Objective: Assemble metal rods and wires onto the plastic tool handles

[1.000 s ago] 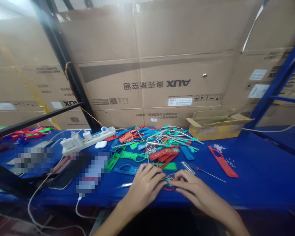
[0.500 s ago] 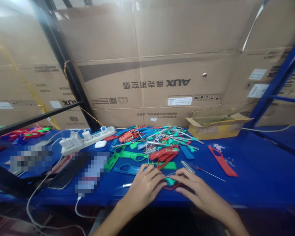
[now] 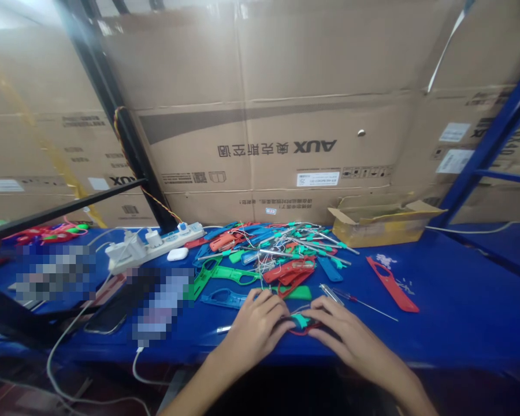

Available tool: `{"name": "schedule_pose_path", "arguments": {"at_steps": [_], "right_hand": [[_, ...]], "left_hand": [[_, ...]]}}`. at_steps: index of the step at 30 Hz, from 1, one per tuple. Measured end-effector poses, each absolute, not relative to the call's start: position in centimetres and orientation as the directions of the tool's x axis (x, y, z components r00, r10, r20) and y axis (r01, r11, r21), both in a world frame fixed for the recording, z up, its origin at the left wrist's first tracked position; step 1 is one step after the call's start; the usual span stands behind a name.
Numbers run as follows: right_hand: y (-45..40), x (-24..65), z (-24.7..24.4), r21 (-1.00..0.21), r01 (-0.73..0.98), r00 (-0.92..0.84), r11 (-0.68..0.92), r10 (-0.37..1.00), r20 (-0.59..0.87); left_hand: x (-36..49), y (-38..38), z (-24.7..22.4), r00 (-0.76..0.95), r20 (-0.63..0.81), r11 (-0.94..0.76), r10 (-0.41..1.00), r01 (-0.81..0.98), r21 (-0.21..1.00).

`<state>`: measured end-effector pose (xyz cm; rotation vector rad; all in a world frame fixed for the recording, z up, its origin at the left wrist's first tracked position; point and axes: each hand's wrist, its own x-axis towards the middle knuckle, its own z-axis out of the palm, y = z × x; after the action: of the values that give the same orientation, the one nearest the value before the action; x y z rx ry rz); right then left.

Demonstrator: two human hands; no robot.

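More of the green piece (image 3: 302,321) (beside the right hand (image 3: 344,330)) now shows.

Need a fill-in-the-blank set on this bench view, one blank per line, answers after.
The left hand and right hand have their fingers on a small part with a ____ edge.
The chargers plugged into the power strip are coloured ____.
For the wearer, the lone red shell lies to the ____ of the screwdriver.
The open box beyond them is made of ____.

Missing words: red; white; right; cardboard.
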<state>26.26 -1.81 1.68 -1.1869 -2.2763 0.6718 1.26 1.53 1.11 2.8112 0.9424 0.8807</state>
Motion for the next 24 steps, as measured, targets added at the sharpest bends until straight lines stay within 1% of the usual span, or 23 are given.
{"name": "schedule_pose_path", "arguments": {"at_steps": [5,9,13,16,24], "right_hand": [[-1.68,26.22,1.57,-0.61,0.601,-0.51,0.517,0.835,0.206],[-1.64,26.21,1.5,-0.586,0.605,-0.515,0.539,0.826,0.228],[-1.69,26.27,1.54,-0.568,0.621,-0.518,0.54,0.827,0.219],[-1.69,26.31,1.51,-0.552,0.628,-0.528,0.549,0.821,0.216],[-1.43,26.3,1.3,-0.562,0.613,-0.527,0.556,0.817,0.234]], "left_hand": [[1.24,1.55,1.0,0.64,0.512,-0.805,0.573,0.556,0.206],[1.29,1.51,1.13,0.648,0.527,-0.814,0.549,0.559,0.161],[1.4,1.47,1.21,0.651,0.542,-0.817,0.532,0.564,0.124],[1.43,1.49,1.17,0.648,0.548,-0.817,0.528,0.564,0.121],[1.43,1.51,1.05,0.646,0.545,-0.811,0.535,0.573,0.117]]}}
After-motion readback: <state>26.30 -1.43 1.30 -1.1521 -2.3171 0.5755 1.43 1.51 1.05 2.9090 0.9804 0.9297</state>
